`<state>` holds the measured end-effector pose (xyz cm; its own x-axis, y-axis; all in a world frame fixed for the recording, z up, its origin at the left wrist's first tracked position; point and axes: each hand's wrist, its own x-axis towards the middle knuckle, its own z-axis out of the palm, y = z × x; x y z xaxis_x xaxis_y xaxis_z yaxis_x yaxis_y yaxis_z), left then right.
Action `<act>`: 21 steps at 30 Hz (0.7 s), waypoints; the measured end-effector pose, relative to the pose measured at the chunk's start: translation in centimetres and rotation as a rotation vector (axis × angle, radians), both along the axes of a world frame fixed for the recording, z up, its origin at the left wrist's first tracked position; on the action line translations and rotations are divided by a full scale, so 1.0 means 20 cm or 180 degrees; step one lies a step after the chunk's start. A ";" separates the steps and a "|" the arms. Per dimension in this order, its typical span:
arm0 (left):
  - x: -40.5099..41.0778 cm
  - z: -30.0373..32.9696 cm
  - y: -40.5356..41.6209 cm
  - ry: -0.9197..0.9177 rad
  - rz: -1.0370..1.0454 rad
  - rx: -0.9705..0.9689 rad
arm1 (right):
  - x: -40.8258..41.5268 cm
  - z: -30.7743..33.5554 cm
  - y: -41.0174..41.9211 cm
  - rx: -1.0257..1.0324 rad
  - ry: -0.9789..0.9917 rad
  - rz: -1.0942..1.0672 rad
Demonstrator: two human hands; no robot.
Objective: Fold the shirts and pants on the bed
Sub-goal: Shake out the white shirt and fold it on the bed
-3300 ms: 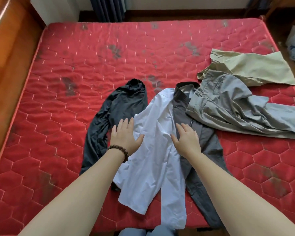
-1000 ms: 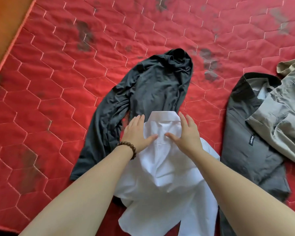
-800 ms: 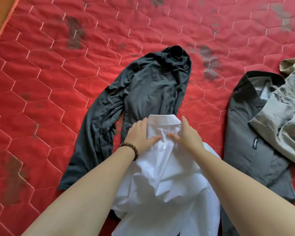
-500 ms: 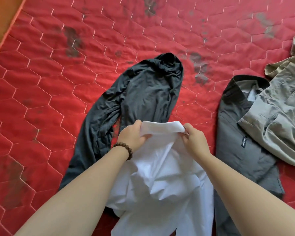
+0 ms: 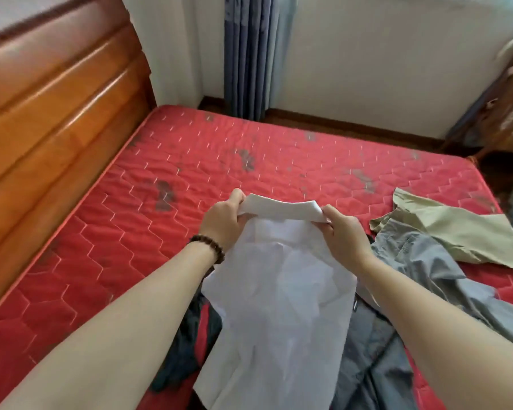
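A white shirt [image 5: 279, 306] hangs lifted above the red mattress [image 5: 131, 232]. My left hand [image 5: 224, 221] grips the left end of its collar and my right hand [image 5: 342, 232] grips the right end. The shirt's body drapes down between my forearms. Under it lies a dark long-sleeved shirt [image 5: 184, 350], mostly hidden. A dark grey shirt [image 5: 373, 359] lies below my right forearm. Grey pants [image 5: 436, 270] and khaki pants [image 5: 444, 223] lie on the right side of the bed.
A wooden headboard [image 5: 51, 113] runs along the left. Blue curtains [image 5: 255, 54] and a white wall stand beyond the bed. Wooden furniture [image 5: 510, 108] is at the far right, off the mattress.
Both hands went from pressing the white shirt's collar flat to gripping its ends and lifting it off the bed. The head tilted up, so the wall and headboard came into view.
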<state>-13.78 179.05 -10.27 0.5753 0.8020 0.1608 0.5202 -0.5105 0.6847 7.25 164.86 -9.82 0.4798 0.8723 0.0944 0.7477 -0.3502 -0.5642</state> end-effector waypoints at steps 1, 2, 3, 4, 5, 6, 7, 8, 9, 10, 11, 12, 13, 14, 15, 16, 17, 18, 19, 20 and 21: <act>-0.01 0.16 0.02 -0.0056 -0.0018 0.0173 | 0.01 0.17 0.01 0.0113 -0.0155 0.0059; -0.02 0.33 0.05 -0.0090 -0.0017 0.0362 | 0.02 0.34 0.03 0.0255 -0.0319 0.0109; -0.03 0.49 0.07 -0.0102 0.0003 0.0554 | 0.04 0.51 0.04 0.0421 -0.0470 0.0143; -0.04 0.65 0.09 -0.0096 0.0040 0.0753 | 0.05 0.68 0.05 0.0602 -0.0598 0.0159; -0.05 0.81 0.11 -0.0079 0.0102 0.0956 | 0.06 0.86 0.06 0.0785 -0.0699 0.0149; -0.06 0.97 0.13 -0.0070 0.0198 0.1141 | 0.07 1.02 0.06 0.0956 -0.0779 0.0109; -0.07 1.12 0.14 -0.0087 0.0312 0.1290 | 0.07 1.18 0.06 0.1098 -0.0871 0.0052; -0.09 1.27 0.14 -0.0144 0.0405 0.1409 | 0.07 1.32 0.05 0.1207 -0.0980 0.0001; -0.10 1.39 0.14 -0.0225 0.0463 0.1518 | 0.06 1.45 0.04 0.1293 -0.1078 -0.0024; -0.12 1.50 0.13 -0.0308 0.0500 0.1642 | 0.05 1.55 0.02 0.1369 -0.1158 0.0000; -0.14 1.60 0.11 -0.0370 0.0523 0.1764 | 0.05 1.64 0.00 0.1441 -0.1226 0.0069; -0.15 1.68 0.10 -0.0402 0.0525 0.1858 | 0.04 1.72 -0.02 0.1507 -0.1287 0.0145; -0.17 1.75 0.09 -0.0404 0.0502 0.1918 | 0.03 1.78 -0.04 0.1571 -0.1347 0.0188; -0.18 1.80 0.08 -0.0379 0.0455 0.1952 | 0.03 1.84 -0.05 0.1644 -0.1389 0.0205; -0.18 1.85 0.08 -0.0331 0.0389 0.1971 | 0.03 1.89 -0.06 0.1718 -0.1411 0.0195; -0.20 1.88 0.07 -0.0275 0.0321 0.1980 | 0.04 1.93 -0.07 0.1785 -0.1416 0.0159; -0.21 1.91 0.07 -0.0237 0.0256 0.1971 | 0.05 1.97 -0.08 0.1846 -0.1441 0.0104; -0.23 1.93 0.07 -0.0249 0.0187 0.1958 | 0.05 1.99 -0.10 0.1897 -0.1491 0.0065; -0.24 1.94 0.07 -0.0293 0.0116 0.1945 | 0.06 2.01 -0.11 0.1916 -0.1570 0.0049; -0.26 1.94 0.06 -0.0362 0.0065 0.1930 | 0.07 2.02 -0.12 0.1878 -0.1674 0.0052; -0.26 1.94 0.06 -0.0460 0.0045 0.1890 | 0.06 2.02 -0.14 0.1811 -0.1786 0.0059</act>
